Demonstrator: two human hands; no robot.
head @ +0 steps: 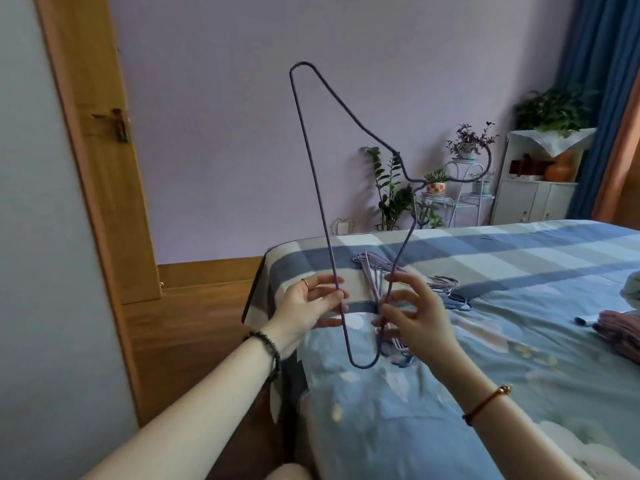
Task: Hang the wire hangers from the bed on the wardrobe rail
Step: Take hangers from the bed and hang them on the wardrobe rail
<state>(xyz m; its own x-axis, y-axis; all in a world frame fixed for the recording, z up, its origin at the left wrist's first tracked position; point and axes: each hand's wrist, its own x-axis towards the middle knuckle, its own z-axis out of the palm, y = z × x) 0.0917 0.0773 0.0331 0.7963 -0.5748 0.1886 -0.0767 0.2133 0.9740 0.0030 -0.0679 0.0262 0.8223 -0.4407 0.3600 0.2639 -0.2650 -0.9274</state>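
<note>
Both hands, left (306, 304) and right (408, 310), pinch the light, springy purple wire hanger (313, 174) by its lower wires, hook sideways.

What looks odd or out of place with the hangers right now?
The purple wire hanger is stood on end rather than hook-up: one shoulder corner points at the ceiling, the hook sticks out to the right. The left hand and right hand each have a grip on one side. The remaining hangers lie in a loose, overlapping pile on the bed.
</note>
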